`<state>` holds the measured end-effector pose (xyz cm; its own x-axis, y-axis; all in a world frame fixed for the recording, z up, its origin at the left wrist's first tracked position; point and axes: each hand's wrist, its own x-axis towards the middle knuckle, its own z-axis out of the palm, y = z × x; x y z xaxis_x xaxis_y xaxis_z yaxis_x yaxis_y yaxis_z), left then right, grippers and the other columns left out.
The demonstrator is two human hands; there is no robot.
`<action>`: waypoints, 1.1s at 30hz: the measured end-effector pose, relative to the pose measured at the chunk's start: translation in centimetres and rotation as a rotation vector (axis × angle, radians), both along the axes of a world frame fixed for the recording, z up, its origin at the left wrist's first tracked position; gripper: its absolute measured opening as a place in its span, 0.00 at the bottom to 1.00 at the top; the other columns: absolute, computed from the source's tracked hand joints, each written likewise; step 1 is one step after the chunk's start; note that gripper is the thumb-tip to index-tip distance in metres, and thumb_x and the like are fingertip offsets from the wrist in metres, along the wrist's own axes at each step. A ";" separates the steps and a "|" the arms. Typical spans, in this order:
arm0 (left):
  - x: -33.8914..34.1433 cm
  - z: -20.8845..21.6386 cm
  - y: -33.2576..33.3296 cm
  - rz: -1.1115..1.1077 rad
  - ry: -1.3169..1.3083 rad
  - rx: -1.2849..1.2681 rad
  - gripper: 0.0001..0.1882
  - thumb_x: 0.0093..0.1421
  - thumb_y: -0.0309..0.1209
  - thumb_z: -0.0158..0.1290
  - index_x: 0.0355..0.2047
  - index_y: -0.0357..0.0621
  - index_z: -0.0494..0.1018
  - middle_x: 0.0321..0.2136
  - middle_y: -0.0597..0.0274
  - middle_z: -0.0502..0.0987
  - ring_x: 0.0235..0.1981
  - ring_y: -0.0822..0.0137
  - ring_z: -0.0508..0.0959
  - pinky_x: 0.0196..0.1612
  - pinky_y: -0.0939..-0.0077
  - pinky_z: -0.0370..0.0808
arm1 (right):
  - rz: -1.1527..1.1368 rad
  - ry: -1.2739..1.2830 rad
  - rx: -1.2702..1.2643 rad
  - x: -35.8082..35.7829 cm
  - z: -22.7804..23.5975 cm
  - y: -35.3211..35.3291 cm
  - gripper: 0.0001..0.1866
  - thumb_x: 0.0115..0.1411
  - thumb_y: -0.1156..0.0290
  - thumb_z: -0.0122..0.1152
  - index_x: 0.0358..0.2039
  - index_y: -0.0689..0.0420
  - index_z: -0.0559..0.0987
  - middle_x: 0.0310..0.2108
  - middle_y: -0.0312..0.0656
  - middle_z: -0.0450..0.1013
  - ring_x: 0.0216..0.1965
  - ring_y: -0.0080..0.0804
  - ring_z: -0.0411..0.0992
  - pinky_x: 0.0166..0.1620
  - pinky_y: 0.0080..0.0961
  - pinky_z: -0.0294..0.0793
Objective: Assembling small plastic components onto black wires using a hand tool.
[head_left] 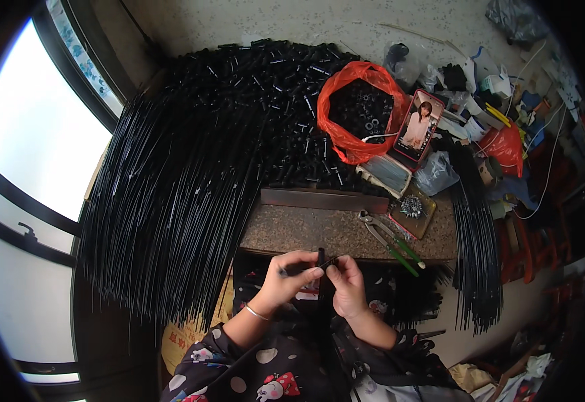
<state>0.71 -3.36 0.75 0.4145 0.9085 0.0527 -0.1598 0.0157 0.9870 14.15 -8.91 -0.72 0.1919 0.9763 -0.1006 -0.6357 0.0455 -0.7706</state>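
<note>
My left hand [287, 278] is closed around a short black cylindrical part [320, 255], held upright in front of the table edge. A second dark tube end [283, 272] pokes out by the same hand's knuckles. Close beside it, my right hand [348, 287] pinches a thin dark piece against the black part; its shape is too small to make out. Just beyond the hands lie green-handled pincers [390, 241], their handles over the table's front edge. A long flat metal bar [322, 199] lies across the speckled tabletop [292, 231].
Black cylindrical parts [266, 80] are heaped at the back; long thin black rods [165, 214] hang off the left side, more rods [473, 248] at right. A red plastic bag [329, 137] holds black rings. Nearby are a phone [418, 127] and a spiky cluster of silver pins [412, 206].
</note>
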 end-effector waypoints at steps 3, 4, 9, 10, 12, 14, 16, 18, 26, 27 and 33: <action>-0.4 2.5 1.5 0.009 0.308 0.525 0.15 0.45 0.22 0.62 0.34 0.35 0.74 0.27 0.60 0.76 0.26 0.71 0.75 0.30 0.80 0.71 | 0.029 -0.008 0.025 0.5 -0.5 0.2 0.08 0.57 0.70 0.57 0.35 0.58 0.70 0.31 0.37 0.72 0.33 0.22 0.71 0.39 0.22 0.72; -0.5 2.7 1.6 -0.040 0.381 0.482 0.14 0.44 0.21 0.62 0.34 0.35 0.74 0.27 0.59 0.76 0.26 0.71 0.75 0.30 0.79 0.71 | 0.027 -0.008 0.026 0.7 -0.2 0.2 0.08 0.57 0.70 0.57 0.35 0.58 0.70 0.31 0.37 0.72 0.33 0.22 0.71 0.39 0.22 0.72; -1.3 0.8 1.5 -0.263 -0.300 -0.378 0.08 0.48 0.17 0.57 0.31 0.31 0.74 0.26 0.57 0.74 0.17 0.68 0.74 0.20 0.76 0.72 | 0.407 0.091 0.047 0.8 -0.2 0.2 0.12 0.60 0.65 0.53 0.38 0.60 0.70 0.32 0.42 0.73 0.33 0.31 0.74 0.39 0.28 0.74; -1.2 0.9 1.4 -0.264 -0.298 -0.379 0.08 0.48 0.17 0.57 0.31 0.31 0.74 0.26 0.57 0.74 0.17 0.68 0.74 0.20 0.76 0.72 | 0.357 -0.012 0.095 0.5 -0.6 0.3 0.13 0.60 0.65 0.53 0.39 0.61 0.70 0.32 0.43 0.73 0.32 0.32 0.74 0.38 0.27 0.75; -0.9 1.4 1.1 -0.119 -0.065 -0.246 0.09 0.48 0.17 0.56 0.32 0.30 0.73 0.25 0.57 0.74 0.18 0.68 0.73 0.20 0.77 0.72 | 0.277 -0.053 0.044 0.1 -0.2 -0.1 0.13 0.60 0.64 0.53 0.39 0.61 0.70 0.32 0.43 0.73 0.32 0.32 0.74 0.37 0.27 0.75; -1.1 1.3 1.2 -0.141 -0.127 -0.314 0.09 0.48 0.18 0.57 0.32 0.30 0.73 0.25 0.57 0.73 0.17 0.68 0.73 0.21 0.77 0.72 | 0.199 -0.094 -0.008 0.2 -0.1 -0.1 0.14 0.60 0.64 0.53 0.40 0.61 0.70 0.31 0.43 0.73 0.32 0.32 0.74 0.36 0.26 0.76; -1.3 0.9 1.4 -0.167 -0.193 -0.376 0.10 0.48 0.18 0.57 0.32 0.30 0.73 0.24 0.58 0.73 0.17 0.68 0.73 0.21 0.77 0.72 | 0.392 0.101 0.035 0.9 -0.6 0.6 0.13 0.61 0.64 0.51 0.40 0.61 0.70 0.31 0.43 0.73 0.32 0.31 0.74 0.35 0.26 0.76; -1.9 0.6 1.5 -0.248 -0.288 -0.438 0.11 0.47 0.19 0.58 0.33 0.31 0.73 0.24 0.58 0.73 0.19 0.68 0.73 0.22 0.76 0.73 | 0.420 0.085 0.054 0.7 -0.4 0.5 0.12 0.61 0.65 0.51 0.39 0.61 0.70 0.31 0.43 0.73 0.31 0.31 0.74 0.35 0.27 0.77; -2.5 1.2 3.3 -0.320 -0.039 0.024 0.09 0.41 0.23 0.63 0.25 0.35 0.76 0.26 0.58 0.75 0.29 0.67 0.73 0.34 0.76 0.69 | 0.606 0.252 -0.044 1.7 -0.5 0.9 0.14 0.58 0.65 0.56 0.41 0.60 0.73 0.31 0.44 0.74 0.33 0.32 0.73 0.40 0.29 0.72; -2.6 0.9 3.6 -0.319 -0.038 0.025 0.09 0.41 0.23 0.63 0.25 0.35 0.76 0.26 0.58 0.75 0.29 0.67 0.73 0.34 0.76 0.69 | 0.708 0.361 -0.042 1.8 -0.7 1.0 0.12 0.57 0.67 0.56 0.38 0.61 0.73 0.31 0.45 0.74 0.33 0.33 0.74 0.39 0.30 0.74; -2.5 1.9 3.0 -0.340 -0.097 -0.157 0.10 0.40 0.26 0.64 0.21 0.37 0.74 0.24 0.59 0.74 0.28 0.67 0.72 0.34 0.76 0.68 | 0.457 0.187 -0.030 0.6 0.5 0.0 0.12 0.56 0.67 0.58 0.36 0.61 0.74 0.31 0.46 0.74 0.31 0.32 0.73 0.36 0.27 0.74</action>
<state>-1.82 -0.35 2.69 0.6936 0.7200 -0.0228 -0.2115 0.2338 0.9490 14.72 -8.95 -0.18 -0.2793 0.9524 -0.1222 -0.7129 -0.2909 -0.6381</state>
